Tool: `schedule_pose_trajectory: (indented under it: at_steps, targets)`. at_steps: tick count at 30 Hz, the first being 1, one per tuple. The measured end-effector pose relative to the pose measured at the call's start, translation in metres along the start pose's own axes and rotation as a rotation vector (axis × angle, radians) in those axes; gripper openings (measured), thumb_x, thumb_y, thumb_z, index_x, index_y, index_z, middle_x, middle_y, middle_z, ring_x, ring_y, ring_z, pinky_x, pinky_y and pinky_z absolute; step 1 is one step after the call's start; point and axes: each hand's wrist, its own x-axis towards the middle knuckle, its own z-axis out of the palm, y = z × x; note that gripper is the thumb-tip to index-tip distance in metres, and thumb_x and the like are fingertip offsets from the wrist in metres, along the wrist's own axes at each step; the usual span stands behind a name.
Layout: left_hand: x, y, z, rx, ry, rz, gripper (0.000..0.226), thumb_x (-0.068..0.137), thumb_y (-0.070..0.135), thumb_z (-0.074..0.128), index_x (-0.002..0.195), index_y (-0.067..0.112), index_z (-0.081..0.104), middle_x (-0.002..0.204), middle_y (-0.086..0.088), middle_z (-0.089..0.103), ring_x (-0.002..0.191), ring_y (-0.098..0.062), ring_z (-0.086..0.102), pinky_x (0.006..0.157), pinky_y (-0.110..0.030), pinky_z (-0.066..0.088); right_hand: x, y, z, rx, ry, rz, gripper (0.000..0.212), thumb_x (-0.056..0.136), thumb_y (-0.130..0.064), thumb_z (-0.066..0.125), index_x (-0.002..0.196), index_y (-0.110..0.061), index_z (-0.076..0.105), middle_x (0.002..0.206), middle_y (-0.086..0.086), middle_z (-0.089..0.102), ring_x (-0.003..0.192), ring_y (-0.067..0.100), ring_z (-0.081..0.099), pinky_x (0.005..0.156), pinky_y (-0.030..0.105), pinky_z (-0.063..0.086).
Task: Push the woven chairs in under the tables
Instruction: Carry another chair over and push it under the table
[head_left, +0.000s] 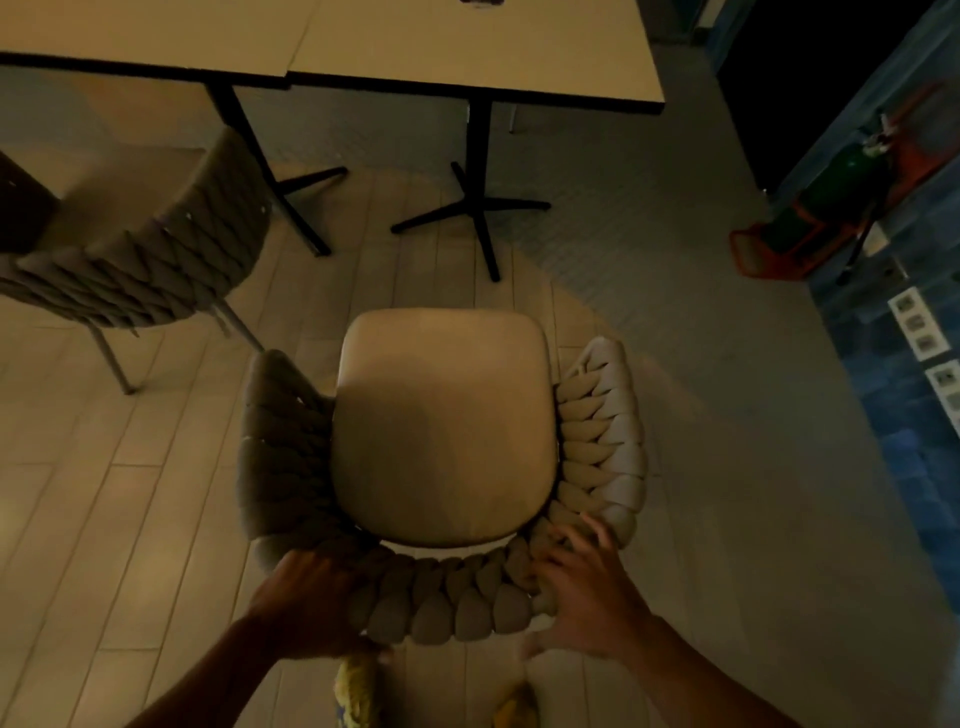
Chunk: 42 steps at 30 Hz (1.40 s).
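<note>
Left hand (306, 597) grips chair back (447, 603); right hand (582, 587) touches.

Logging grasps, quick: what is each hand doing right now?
Left hand: grips the back rim of the woven chair.
Right hand: open, spread against the chair's back, motion-blurred.

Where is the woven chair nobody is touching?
In the head view, the untouched chair stands at the left, beside a leg of the left table, left of the held chair.
</note>
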Motion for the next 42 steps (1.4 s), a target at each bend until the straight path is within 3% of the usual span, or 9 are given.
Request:
schedule_pose_trajectory:
  at_steps: [2, 5, 10, 14, 22, 26, 35, 42]
  targets:
    - [-0.002, 0.001, 0.0, 0.022, -0.006, -0.021, 0.113, 0.043, 0.115, 0.031, 0.128, 0.045, 0.056, 0.111, 0.024, 0.065, 0.099, -0.002, 0.062, 0.09, -0.026, 0.051, -0.003, -0.008, -0.004, 0.003, 0.04, 0.036, 0.117, 0.049, -0.114, 0.035, 0.123, -0.031, 0.073, 0.134, -0.011, 0.068, 0.144, 0.024, 0.044, 0.121, 0.063, 0.01]
    - [-0.003, 0.001, 0.003, 0.061, -0.005, -0.008, 0.112, 0.045, 0.114, 0.031, 0.128, 0.044, 0.055, 0.111, 0.023, 0.066, 0.097, -0.003, 0.061, 0.088, -0.026, 0.052, -0.005, -0.017, -0.008, -0.012, 0.086, 0.073, 0.123, 0.048, -0.115, 0.031, 0.128, -0.031, 0.07, 0.139, -0.013, 0.064, 0.148, 0.02, 0.037, 0.123, 0.061, 0.003]
    - [-0.004, -0.005, 0.005, 0.087, 0.002, 0.044, 0.111, 0.042, 0.116, 0.028, 0.117, 0.039, 0.059, 0.094, 0.021, 0.062, 0.083, -0.005, 0.059, 0.083, -0.028, 0.052, -0.009, -0.018, 0.0, -0.01, 0.237, 0.057, 0.103, 0.06, -0.109, 0.041, 0.106, -0.024, 0.077, 0.11, -0.012, 0.072, 0.118, 0.019, 0.059, 0.118, 0.058, 0.024]
    - [-0.003, -0.02, 0.01, 0.101, -0.026, 0.126, 0.115, 0.049, 0.114, 0.024, 0.131, 0.039, 0.052, 0.108, 0.014, 0.066, 0.092, -0.011, 0.061, 0.088, -0.031, 0.051, -0.009, -0.024, 0.01, -0.017, 0.314, 0.031, 0.088, 0.07, -0.101, 0.048, 0.097, -0.022, 0.075, 0.096, -0.009, 0.068, 0.098, 0.022, 0.062, 0.1, 0.051, 0.039]
    - [0.012, -0.037, 0.006, 0.162, -0.022, 0.213, 0.102, 0.06, 0.11, 0.027, 0.119, 0.034, 0.061, 0.095, 0.016, 0.065, 0.081, -0.009, 0.06, 0.08, -0.027, 0.052, 0.018, -0.017, 0.006, -0.114, 0.163, 0.015, 0.098, 0.059, -0.109, 0.041, 0.086, -0.02, 0.074, 0.084, -0.007, 0.065, 0.081, 0.022, 0.06, 0.08, 0.042, 0.044]
    - [0.027, -0.044, -0.004, 0.116, 0.039, 0.214, 0.1, 0.058, 0.11, 0.03, 0.123, 0.04, 0.058, 0.101, 0.019, 0.066, 0.086, -0.005, 0.061, 0.084, -0.027, 0.054, 0.038, -0.008, -0.008, -0.147, 0.184, -0.006, 0.097, 0.056, -0.111, 0.038, 0.075, -0.022, 0.071, 0.076, -0.01, 0.064, 0.073, 0.018, 0.06, 0.073, 0.036, 0.041]
    - [0.073, -0.06, -0.041, 0.121, 0.128, 0.213, 0.097, 0.054, 0.113, 0.027, 0.112, 0.042, 0.06, 0.092, 0.018, 0.067, 0.08, -0.006, 0.062, 0.076, -0.028, 0.054, 0.084, 0.021, -0.039, -0.167, 0.227, -0.026, 0.1, 0.056, -0.112, 0.034, 0.081, -0.024, 0.075, 0.082, -0.012, 0.067, 0.079, 0.018, 0.063, 0.076, 0.034, 0.04]
    - [0.107, -0.076, -0.071, 0.101, 0.129, 0.199, 0.098, 0.054, 0.112, 0.025, 0.11, 0.042, 0.063, 0.091, 0.016, 0.068, 0.081, -0.008, 0.063, 0.076, -0.031, 0.055, 0.119, 0.039, -0.058, -0.144, 0.308, -0.03, 0.095, 0.054, -0.111, 0.04, 0.077, -0.024, 0.072, 0.082, -0.008, 0.066, 0.075, 0.019, 0.065, 0.069, 0.033, 0.044]
